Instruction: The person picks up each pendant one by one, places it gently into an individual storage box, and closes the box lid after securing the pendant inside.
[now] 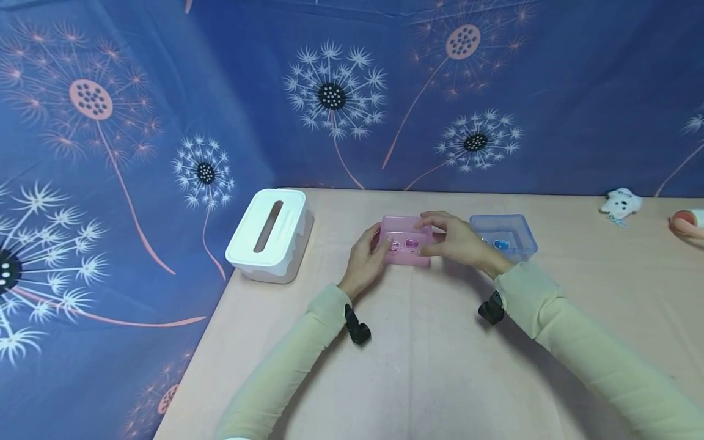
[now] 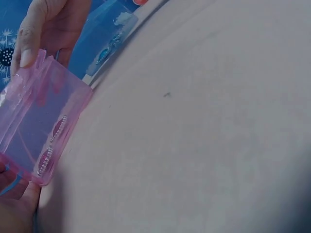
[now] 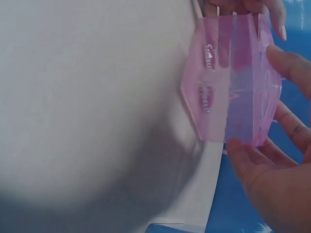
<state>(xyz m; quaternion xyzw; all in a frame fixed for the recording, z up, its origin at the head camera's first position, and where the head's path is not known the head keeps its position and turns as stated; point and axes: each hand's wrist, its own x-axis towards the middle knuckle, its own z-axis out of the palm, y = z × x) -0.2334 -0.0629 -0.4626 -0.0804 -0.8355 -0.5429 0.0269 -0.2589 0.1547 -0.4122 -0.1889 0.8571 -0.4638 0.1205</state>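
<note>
A see-through pink plastic box (image 1: 408, 258) stands on the table between my two hands, with two oval pink gems edged in tiny clear stones (image 1: 411, 243) showing at its front. My left hand (image 1: 365, 260) holds the box's left end, thumb at the front corner and fingers behind. At the other end, my right hand (image 1: 458, 240) grips the box with its thumb low at the front edge and its forefinger up at the back rim, as the right wrist view shows. The pink walls (image 3: 238, 87) show faint fingers through them.
A blue see-through box (image 1: 519, 227) with blue gems (image 1: 501, 244) stands just right of my right hand, partly behind the wrist. On the left is a white tissue box (image 1: 264, 238). A small white toy (image 1: 622, 204) lies far right, near the blue flowered backdrop (image 1: 385, 91).
</note>
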